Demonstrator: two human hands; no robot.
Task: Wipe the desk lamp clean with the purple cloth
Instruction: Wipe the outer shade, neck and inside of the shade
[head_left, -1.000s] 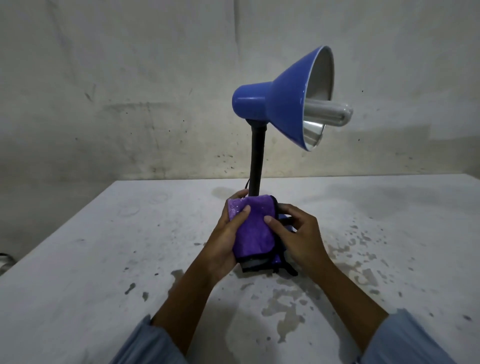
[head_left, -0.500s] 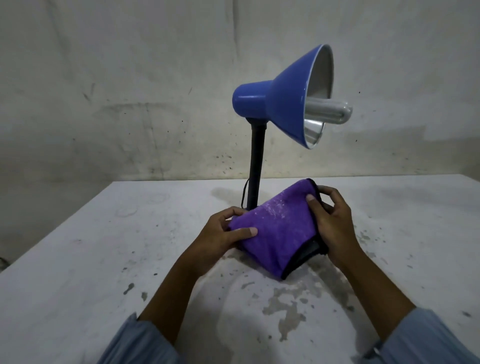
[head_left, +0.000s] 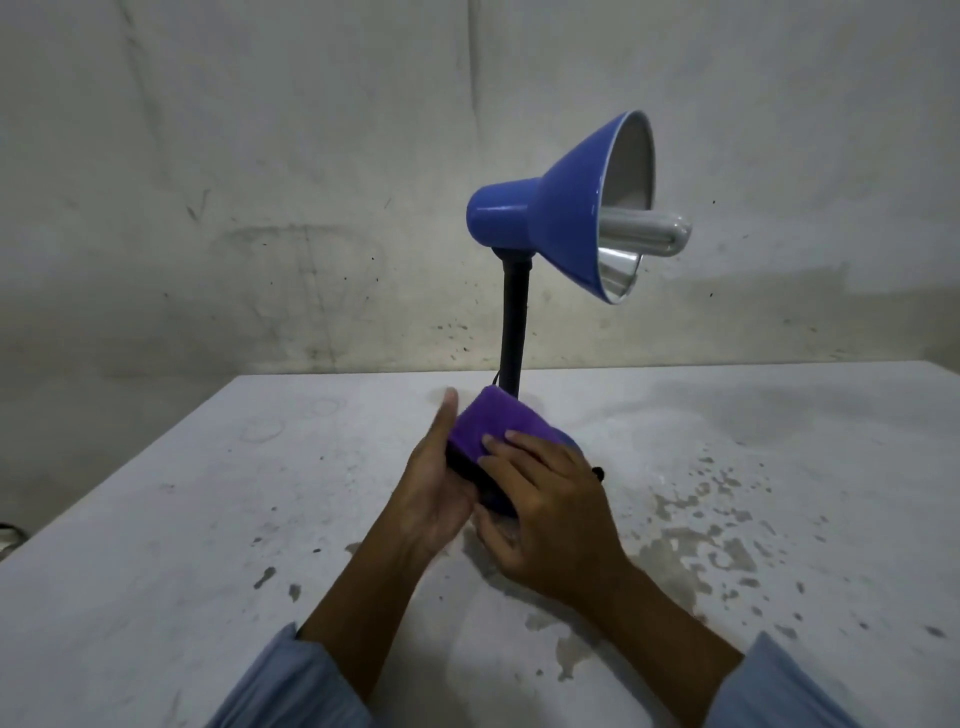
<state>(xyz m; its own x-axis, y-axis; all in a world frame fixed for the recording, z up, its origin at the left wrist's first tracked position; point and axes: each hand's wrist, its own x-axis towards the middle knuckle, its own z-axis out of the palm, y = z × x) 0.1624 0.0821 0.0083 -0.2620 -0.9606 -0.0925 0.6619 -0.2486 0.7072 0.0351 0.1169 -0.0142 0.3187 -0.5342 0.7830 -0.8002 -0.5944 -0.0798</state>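
Since half a second ago: both my hands have brought the purple cloth (head_left: 491, 428) back in from the spread it had, folding it into a compact pad over the foot of the desk lamp (head_left: 558, 218).
Left hand: my left hand (head_left: 434, 478) lies along the cloth's left edge, fingers straight and pointing away from me, palm against the fold; it cups the pad rather than clutching it.
Right hand: my right hand (head_left: 550, 506) rests flat on top, fingertips (head_left: 488, 442) pressing the cloth down, fingers extended, nothing pinched.
Cloth: on the table (head_left: 182, 519), just in front of the black stem (head_left: 514, 332), covering most of the lamp's base; only a sliver of blue shows at its right.
Step in hand: I judge this as readying the cloth and starting on the base.
Untouched, as it looks: the blue shade and the bulb (head_left: 649, 236) above.
Next move calls for: a firm hold on the pad with one hand, the other steadying the lamp so it does not tip.
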